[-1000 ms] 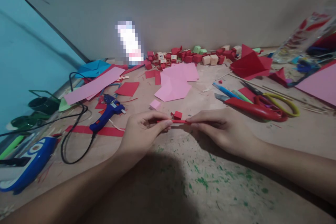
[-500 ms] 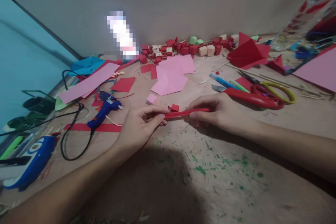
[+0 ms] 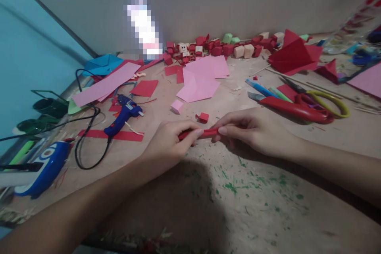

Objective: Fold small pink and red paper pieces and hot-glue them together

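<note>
A narrow red paper strip [image 3: 206, 132] runs between my two hands just above the worktop. My left hand [image 3: 171, 143] pinches its left end with thumb and fingers closed. My right hand [image 3: 253, 131] pinches the right end, fingers curled over the strip. Only a short stretch of strip shows between the fingertips. A small folded red paper cube [image 3: 204, 117] lies just beyond the strip, and a small pink paper cube [image 3: 177, 106] sits to its left.
A blue glue gun [image 3: 123, 114] with black cord lies at left on a red strip [image 3: 111, 135]. Pink paper sheets [image 3: 199, 81], a row of paper cubes [image 3: 226, 47], red and yellow scissors [image 3: 306, 107] and pens [image 3: 262, 91] surround the hands. A blue tool [image 3: 41, 168] lies far left.
My hands have come closer together along the red strip, so less of it shows between them. The view has shifted slightly.
</note>
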Demonstrator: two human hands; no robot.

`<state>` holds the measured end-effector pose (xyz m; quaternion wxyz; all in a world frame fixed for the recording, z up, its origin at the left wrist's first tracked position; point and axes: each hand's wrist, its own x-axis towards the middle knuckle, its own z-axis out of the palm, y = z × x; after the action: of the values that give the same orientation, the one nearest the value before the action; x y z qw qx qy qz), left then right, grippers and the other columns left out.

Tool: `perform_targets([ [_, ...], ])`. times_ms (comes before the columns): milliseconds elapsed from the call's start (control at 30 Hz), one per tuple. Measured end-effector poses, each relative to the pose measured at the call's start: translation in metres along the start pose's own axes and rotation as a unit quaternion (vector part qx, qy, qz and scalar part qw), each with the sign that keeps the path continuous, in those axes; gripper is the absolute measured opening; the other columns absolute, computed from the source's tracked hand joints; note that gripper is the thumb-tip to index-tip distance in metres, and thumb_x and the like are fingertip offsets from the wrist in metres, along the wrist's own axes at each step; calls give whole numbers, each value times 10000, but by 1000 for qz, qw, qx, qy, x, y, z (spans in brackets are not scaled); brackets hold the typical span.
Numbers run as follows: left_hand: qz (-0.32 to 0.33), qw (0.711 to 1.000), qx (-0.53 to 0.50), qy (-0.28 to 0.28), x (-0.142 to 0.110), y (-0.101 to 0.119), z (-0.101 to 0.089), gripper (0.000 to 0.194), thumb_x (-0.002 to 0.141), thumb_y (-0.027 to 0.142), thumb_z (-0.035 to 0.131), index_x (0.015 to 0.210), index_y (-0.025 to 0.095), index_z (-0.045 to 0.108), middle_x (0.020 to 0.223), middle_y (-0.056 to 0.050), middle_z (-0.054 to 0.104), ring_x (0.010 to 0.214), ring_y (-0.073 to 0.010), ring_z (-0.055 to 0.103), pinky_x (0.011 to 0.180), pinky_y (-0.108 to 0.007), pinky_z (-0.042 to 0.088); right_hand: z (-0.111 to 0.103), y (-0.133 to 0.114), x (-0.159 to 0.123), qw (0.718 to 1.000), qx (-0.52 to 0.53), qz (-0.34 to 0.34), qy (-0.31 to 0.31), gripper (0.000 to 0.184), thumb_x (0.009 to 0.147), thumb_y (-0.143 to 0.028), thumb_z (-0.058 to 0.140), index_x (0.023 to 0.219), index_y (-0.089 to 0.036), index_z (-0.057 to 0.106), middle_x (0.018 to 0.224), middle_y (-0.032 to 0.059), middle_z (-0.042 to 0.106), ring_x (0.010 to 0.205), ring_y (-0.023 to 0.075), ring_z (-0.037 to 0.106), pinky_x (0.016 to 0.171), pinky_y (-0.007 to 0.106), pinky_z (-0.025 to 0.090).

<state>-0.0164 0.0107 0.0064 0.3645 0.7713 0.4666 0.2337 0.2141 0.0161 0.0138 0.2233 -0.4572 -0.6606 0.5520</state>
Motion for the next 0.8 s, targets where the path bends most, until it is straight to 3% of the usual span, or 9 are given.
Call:
perform_targets([
  [267, 29, 996, 74, 36, 0, -4, 0, 234, 976, 244, 567, 829, 170, 733, 643, 26, 669, 575, -110, 561, 597, -235, 393, 6, -6, -2, 999, 19, 46, 14, 286, 994, -256, 528, 808, -127, 703, 473, -21, 576, 406, 88, 509, 423, 203, 360],
  [500, 94, 993, 65, -2, 3, 1, -1, 172, 950, 192, 597, 888, 160, 754, 860, -14, 758, 797, -139, 663, 745, -241, 450, 10, -1, -4, 999, -22, -24, 21, 238, 976, -269, 576, 894, -144, 761, 563, -10, 642, 473, 92, 540, 462, 210, 407],
  [667, 85, 994, 63, 24, -3, 3, 4, 205, 950, 157, 589, 814, 171, 741, 692, 29, 695, 636, -101, 610, 631, -218, 428, 12, 1, -4, 999, 12, -39, 13, 173, 927, -271, 646, 938, -164, 782, 718, 14, 726, 519, 90, 567, 466, 209, 429],
  [800, 91, 993, 70, 26, -2, -2, 4, 216, 963, 150, 582, 821, 177, 742, 642, 52, 692, 553, -78, 601, 561, -200, 419, 8, 1, -2, 995, 100, -4, -8, 205, 925, -278, 640, 934, -120, 771, 578, 1, 655, 455, 100, 522, 434, 230, 414],
])
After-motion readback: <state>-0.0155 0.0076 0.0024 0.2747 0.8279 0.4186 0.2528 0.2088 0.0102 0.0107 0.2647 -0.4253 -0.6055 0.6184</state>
